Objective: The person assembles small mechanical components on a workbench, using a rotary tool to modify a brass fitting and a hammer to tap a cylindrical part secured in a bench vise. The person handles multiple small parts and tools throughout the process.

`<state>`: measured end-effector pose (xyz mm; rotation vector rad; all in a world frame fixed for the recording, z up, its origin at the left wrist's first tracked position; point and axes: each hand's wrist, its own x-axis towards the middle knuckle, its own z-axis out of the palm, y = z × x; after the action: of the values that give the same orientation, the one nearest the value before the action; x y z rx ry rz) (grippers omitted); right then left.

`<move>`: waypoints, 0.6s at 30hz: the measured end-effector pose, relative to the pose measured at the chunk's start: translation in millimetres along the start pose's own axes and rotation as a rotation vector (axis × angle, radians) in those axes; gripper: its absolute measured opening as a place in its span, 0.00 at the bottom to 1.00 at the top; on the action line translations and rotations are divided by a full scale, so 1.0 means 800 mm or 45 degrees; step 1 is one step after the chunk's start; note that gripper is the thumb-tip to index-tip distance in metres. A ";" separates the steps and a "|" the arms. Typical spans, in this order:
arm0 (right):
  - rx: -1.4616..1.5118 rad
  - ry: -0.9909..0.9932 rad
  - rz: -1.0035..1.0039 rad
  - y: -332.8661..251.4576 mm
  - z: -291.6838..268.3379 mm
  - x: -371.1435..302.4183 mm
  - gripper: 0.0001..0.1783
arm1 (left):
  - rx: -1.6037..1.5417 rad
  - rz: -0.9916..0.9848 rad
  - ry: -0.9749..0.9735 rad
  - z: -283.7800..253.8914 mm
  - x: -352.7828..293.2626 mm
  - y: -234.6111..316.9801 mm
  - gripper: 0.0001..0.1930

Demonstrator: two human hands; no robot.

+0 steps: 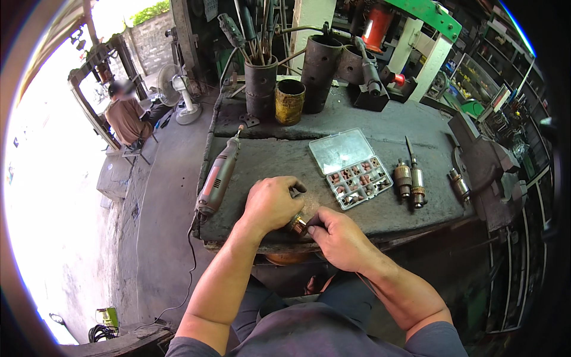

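Close to the bench's front edge, a motor armature with a copper-coloured commutator end sits between my hands. My left hand is closed over its far part and hides most of it. Thumb and fingers of my right hand pinch at the copper end; whether something thin is also between them is hidden. Left of my hands lies a rotary tool with a small tip, its cord running off the bench. Beyond them is an open clear compartment case holding several small reddish and metallic bits.
Two armatures lie right of the case, with another armature beside a bench vise. Metal cylinders with rods and a yellow can stand at the back. A person sits at far left near a fan.
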<state>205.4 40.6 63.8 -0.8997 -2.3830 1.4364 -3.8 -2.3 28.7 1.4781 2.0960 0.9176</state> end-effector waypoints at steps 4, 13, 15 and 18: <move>-0.085 -0.014 0.039 0.003 0.004 0.001 0.10 | -0.043 0.033 0.065 0.001 -0.004 -0.003 0.18; -0.049 -0.009 0.165 -0.006 -0.012 -0.017 0.09 | -0.073 0.075 0.107 0.001 -0.008 -0.003 0.16; 0.048 0.006 0.165 -0.006 -0.011 -0.018 0.11 | -0.114 0.062 0.100 0.000 -0.011 -0.003 0.16; 0.074 -0.043 0.151 -0.005 -0.007 -0.015 0.10 | -0.130 0.080 0.100 -0.001 -0.015 -0.006 0.16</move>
<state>216.1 35.8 71.0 -1.0251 -2.3337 1.5674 -3.2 -14.8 25.7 1.4850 2.0344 1.1061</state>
